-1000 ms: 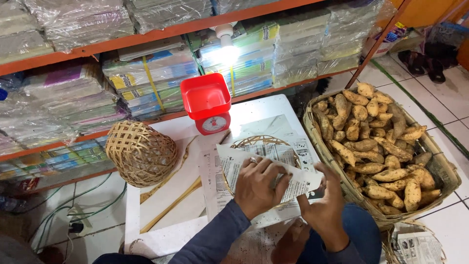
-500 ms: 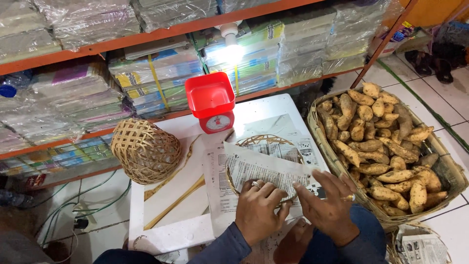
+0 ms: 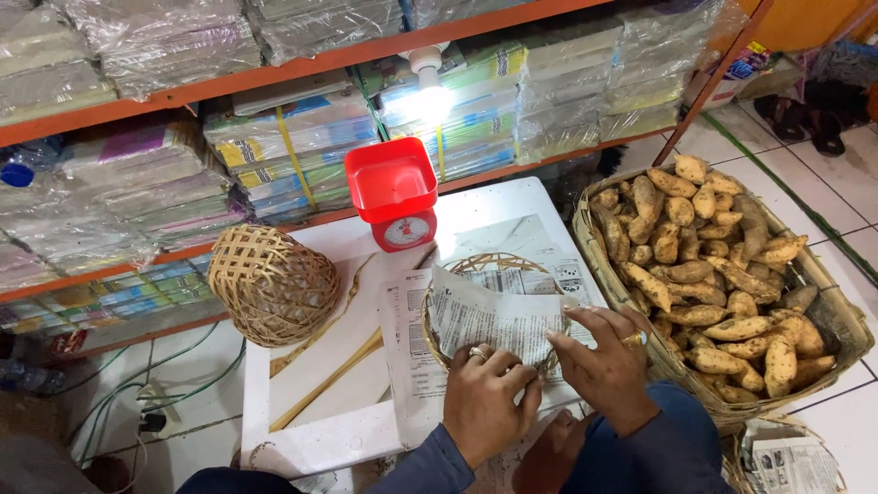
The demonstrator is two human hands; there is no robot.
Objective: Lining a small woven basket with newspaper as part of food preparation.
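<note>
Both hands together over small woven basket [image 3: 494, 274] on white table [image 3: 311, 430], near front edge. Left hand [image 3: 485, 407] and right hand [image 3: 608, 366] pinching newspaper sheet [image 3: 498, 320], pressing it down into basket rim, likely as lining. Red scale [image 3: 395, 197] just behind. Upturned basket [image 3: 272, 284] well left. Big basket of sweet potatoes [image 3: 722, 274] hard against table's right edge. Open room: left-front of table only.
</note>
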